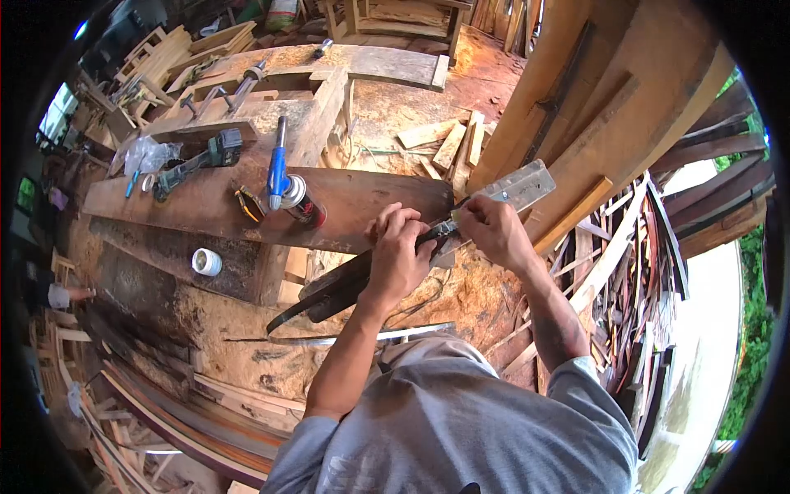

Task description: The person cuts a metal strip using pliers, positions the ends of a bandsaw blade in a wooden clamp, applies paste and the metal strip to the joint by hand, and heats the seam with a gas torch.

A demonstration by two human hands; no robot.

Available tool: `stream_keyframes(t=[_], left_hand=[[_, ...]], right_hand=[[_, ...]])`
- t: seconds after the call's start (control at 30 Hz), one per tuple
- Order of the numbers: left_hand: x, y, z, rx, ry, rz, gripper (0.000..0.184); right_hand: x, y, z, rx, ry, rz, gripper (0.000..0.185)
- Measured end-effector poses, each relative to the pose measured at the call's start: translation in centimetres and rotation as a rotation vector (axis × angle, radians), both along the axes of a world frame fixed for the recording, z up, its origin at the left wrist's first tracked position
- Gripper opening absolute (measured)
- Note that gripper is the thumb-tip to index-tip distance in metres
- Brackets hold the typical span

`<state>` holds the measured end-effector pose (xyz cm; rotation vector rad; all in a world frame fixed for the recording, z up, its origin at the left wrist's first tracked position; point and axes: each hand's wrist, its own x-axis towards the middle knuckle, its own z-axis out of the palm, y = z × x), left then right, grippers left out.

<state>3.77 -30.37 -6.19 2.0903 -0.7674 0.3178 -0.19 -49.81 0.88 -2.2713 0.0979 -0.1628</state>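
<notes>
A long dark tool or bar (346,284) with a curved lower end lies slanting in front of my body. Near its upper end my left hand (397,247) is closed round the dark part. My right hand (494,233) is closed just to the right, its fingers pinched at the joint beside a flat grey metal plate (527,188). What is between those fingers is too small to tell. Left of my hands, a blue torch (278,177) on a red and black can (306,206) stands on a brown board (354,198).
On the board lie a cordless power tool (197,160) and yellow-black pliers (248,203). A white tub (206,262) sits lower left. Large planks (625,90) lean at the right, above piled offcuts (625,305). Another person's hand (81,293) shows at far left.
</notes>
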Motion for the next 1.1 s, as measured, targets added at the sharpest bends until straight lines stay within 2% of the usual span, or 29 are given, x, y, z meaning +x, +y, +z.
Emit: stream_keyframes(t=[0.1,0.23,0.3,0.47,0.73,0.8,0.93,1.0,1.07,1.1], left_hand=[[-0.2,-0.1,0.4,0.026,-0.008,0.04,0.022],[0.0,-0.1,0.2,0.025,0.002,0.033,0.023],[0.1,-0.1,0.5,0.018,-0.001,0.016,0.023],[0.4,0.1,0.7,0.03,0.004,-0.016,0.026],[1.0,0.4,1.3,0.065,0.087,-0.063,0.027],[1.2,0.4,2.5,0.073,0.333,-0.056,0.029],[3.3,0.2,1.4,-0.035,0.395,-0.079,0.032],[4.5,-0.2,1.8,0.106,0.344,-0.103,0.03],[5.5,-0.7,2.5,0.108,0.398,-0.127,0.028],[5.8,-1.1,3.5,0.214,0.498,-0.127,0.028]], right_hand=[[-0.4,-0.6,0.0,0.236,0.11,-0.044,0.032],[-1.0,-1.2,-2.1,0.246,0.13,-0.081,0.031],[-1.3,-0.9,-2.8,0.102,0.081,-0.128,0.029],[-1.1,0.3,-3.7,0.2,0.089,-0.153,0.029],[-0.3,0.5,-4.6,0.032,-0.019,-0.081,0.028],[-0.4,0.4,-4.6,-0.029,-0.064,-0.062,0.028],[-1.7,-0.1,-2.4,0.069,-0.019,-0.158,0.028],[-2.0,-0.2,-2.4,0.076,-0.02,-0.172,0.028],[-1.9,-0.2,-3.8,0.117,0.045,-0.174,0.029],[-1.5,0.0,-4.0,0.135,0.064,-0.188,0.03]])
